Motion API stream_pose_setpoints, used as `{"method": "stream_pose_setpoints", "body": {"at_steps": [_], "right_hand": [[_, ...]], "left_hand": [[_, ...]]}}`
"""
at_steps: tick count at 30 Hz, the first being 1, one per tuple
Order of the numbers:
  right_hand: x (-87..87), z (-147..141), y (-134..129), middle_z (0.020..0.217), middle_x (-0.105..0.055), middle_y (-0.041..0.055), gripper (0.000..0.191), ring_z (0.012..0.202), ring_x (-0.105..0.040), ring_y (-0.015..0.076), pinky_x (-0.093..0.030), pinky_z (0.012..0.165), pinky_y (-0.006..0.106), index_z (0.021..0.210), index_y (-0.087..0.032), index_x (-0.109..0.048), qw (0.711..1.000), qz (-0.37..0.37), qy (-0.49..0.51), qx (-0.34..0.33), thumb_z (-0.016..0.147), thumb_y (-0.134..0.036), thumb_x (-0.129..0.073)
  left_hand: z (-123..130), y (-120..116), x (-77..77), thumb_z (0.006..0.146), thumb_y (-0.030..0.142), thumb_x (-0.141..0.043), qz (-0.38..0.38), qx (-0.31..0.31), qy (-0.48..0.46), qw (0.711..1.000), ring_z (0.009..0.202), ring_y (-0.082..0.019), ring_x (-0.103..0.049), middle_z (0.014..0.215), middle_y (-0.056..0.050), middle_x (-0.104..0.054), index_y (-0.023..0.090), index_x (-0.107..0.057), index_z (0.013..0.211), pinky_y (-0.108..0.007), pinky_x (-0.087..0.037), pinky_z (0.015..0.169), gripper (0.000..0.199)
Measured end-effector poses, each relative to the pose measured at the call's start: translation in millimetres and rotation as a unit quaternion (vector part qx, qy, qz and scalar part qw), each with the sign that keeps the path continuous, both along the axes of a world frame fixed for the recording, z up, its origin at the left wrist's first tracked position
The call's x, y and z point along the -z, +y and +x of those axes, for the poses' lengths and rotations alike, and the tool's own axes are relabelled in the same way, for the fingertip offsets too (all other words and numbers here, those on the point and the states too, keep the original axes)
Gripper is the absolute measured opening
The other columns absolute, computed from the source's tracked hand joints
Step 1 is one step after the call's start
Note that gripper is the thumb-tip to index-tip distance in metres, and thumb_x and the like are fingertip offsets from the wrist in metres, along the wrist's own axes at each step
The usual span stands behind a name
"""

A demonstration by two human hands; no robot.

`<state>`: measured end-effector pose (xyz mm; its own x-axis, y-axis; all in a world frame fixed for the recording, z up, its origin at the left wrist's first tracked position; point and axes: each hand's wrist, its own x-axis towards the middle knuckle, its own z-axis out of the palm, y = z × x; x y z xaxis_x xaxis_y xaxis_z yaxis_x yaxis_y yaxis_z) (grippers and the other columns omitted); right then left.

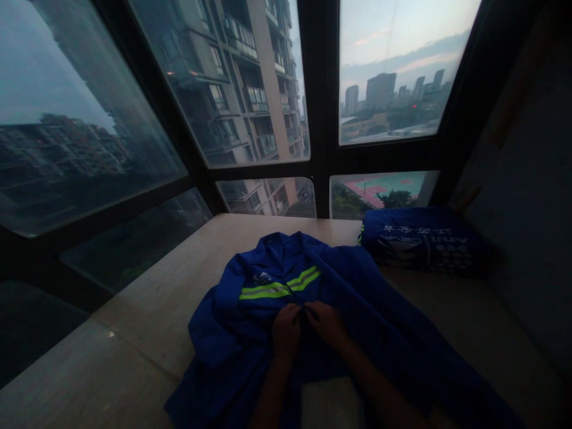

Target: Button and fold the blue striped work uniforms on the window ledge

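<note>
A blue work jacket with a yellow-green and grey reflective stripe lies spread out, its collar toward the windows. Both of my hands meet at its front opening, just below the stripe. My left hand is closed, its fingers pinching the jacket's front edge. Close beside it, my right hand has its fingertips pressed together on the opposite edge. Dim light hides the exact spot between the fingertips, so any button or zip there cannot be made out. The right sleeve side of the cloth stretches toward the lower right.
The jacket rests on a pale stone-like ledge. A folded blue garment with white lettering lies at the back right, near the dark wall. Dark window frames border the ledge at the back and left.
</note>
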<state>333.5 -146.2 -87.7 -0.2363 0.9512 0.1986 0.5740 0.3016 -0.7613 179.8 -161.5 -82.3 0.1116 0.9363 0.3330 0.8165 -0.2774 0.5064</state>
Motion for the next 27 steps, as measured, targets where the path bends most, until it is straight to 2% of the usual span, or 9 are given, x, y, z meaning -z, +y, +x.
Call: {"method": "stream_pose_setpoints", "body": {"at_steps": [6, 13, 16, 19, 21, 23, 25, 27], "right_hand": [[1.1, -2.4, -0.2, 0.108, -0.075, 0.0078, 0.030, 0.102, -0.069, 0.0222, -0.050, 0.093, 0.033, 0.104, -0.023, -0.075, 0.997, -0.024, 0.061, 0.041, 0.087, -0.026, -0.051], [-4.3, 4.3, 16.9, 0.106, -0.075, 0.0135, 0.040, 0.102, -0.069, 0.0266, -0.051, 0.094, 0.038, 0.103, -0.015, -0.075, 0.973, -0.041, 0.173, 0.148, 0.084, -0.036, -0.047], [-11.4, 23.5, 22.3, 0.103, -0.076, 0.0133, 0.043, 0.100, -0.070, 0.0285, -0.052, 0.093, 0.040, 0.100, -0.014, -0.075, 0.955, -0.052, 0.221, 0.189, 0.080, -0.042, -0.049], [-20.0, 50.2, 23.1, 0.100, -0.076, 0.0114, 0.043, 0.095, -0.071, 0.0280, -0.054, 0.087, 0.039, 0.099, -0.014, -0.075, 0.941, -0.064, 0.258, 0.210, 0.079, -0.044, -0.050], [-25.7, 65.5, 20.5, 0.100, -0.076, 0.0091, 0.039, 0.093, -0.071, 0.0258, -0.055, 0.083, 0.036, 0.098, -0.016, -0.075, 0.954, -0.073, 0.225, 0.187, 0.081, -0.040, -0.050], [-32.5, 73.6, 15.3, 0.097, -0.076, 0.0072, 0.032, 0.091, -0.070, 0.0240, -0.053, 0.083, 0.033, 0.095, -0.018, -0.075, 0.976, -0.076, 0.140, 0.151, 0.081, -0.033, -0.051], [-42.0, 72.1, 8.0, 0.097, -0.074, 0.0087, 0.025, 0.092, -0.068, 0.0247, -0.050, 0.086, 0.034, 0.091, -0.018, -0.074, 0.987, -0.069, 0.052, 0.134, 0.079, -0.022, -0.053], [-55.1, 60.8, 0.1, 0.106, -0.070, 0.0132, 0.026, 0.100, -0.064, 0.0274, -0.046, 0.091, 0.038, 0.094, -0.017, -0.073, 0.989, -0.039, -0.038, 0.139, 0.077, -0.012, -0.054]], "left_hand": [[-4.7, -0.5, 0.3, 0.087, 0.009, -0.047, -0.010, 0.049, -0.019, 0.999, 0.093, -0.021, -0.066, 0.099, -0.006, -0.073, 0.021, -0.074, 0.096, -0.036, -0.053, 0.086, 0.031], [-5.0, -7.3, -3.1, 0.084, 0.008, -0.046, 0.006, 0.049, -0.059, 0.997, 0.094, -0.020, -0.067, 0.098, -0.008, -0.072, 0.020, -0.073, 0.099, -0.035, -0.054, 0.086, 0.034], [-22.5, -16.2, -15.1, 0.085, 0.012, -0.046, 0.018, 0.046, -0.069, 0.996, 0.092, -0.021, -0.067, 0.096, -0.008, -0.071, 0.020, -0.073, 0.098, -0.035, -0.055, 0.084, 0.032], [-56.7, -26.4, -31.4, 0.086, 0.017, -0.046, 0.057, 0.009, -0.078, 0.995, 0.093, -0.022, -0.066, 0.097, -0.007, -0.070, 0.022, -0.073, 0.098, -0.038, -0.055, 0.085, 0.030], [-78.2, -31.6, -40.6, 0.086, 0.018, -0.046, 0.075, -0.016, -0.065, 0.995, 0.096, -0.023, -0.065, 0.099, -0.007, -0.069, 0.022, -0.073, 0.096, -0.038, -0.054, 0.088, 0.030], [-89.3, -35.0, -47.8, 0.082, 0.012, -0.044, 0.048, -0.019, -0.019, 0.999, 0.097, -0.023, -0.064, 0.100, -0.008, -0.069, 0.021, -0.073, 0.095, -0.038, -0.052, 0.089, 0.033], [-86.7, -37.7, -55.8, 0.076, 0.004, -0.043, -0.020, -0.015, 0.059, 0.998, 0.097, -0.022, -0.063, 0.101, -0.008, -0.068, 0.020, -0.072, 0.094, -0.037, -0.050, 0.090, 0.038], [-73.5, -40.5, -66.8, 0.071, 0.000, -0.045, -0.087, -0.018, 0.140, 0.986, 0.101, -0.023, -0.061, 0.106, -0.008, -0.068, 0.020, -0.072, 0.098, -0.037, -0.047, 0.090, 0.042]]}}
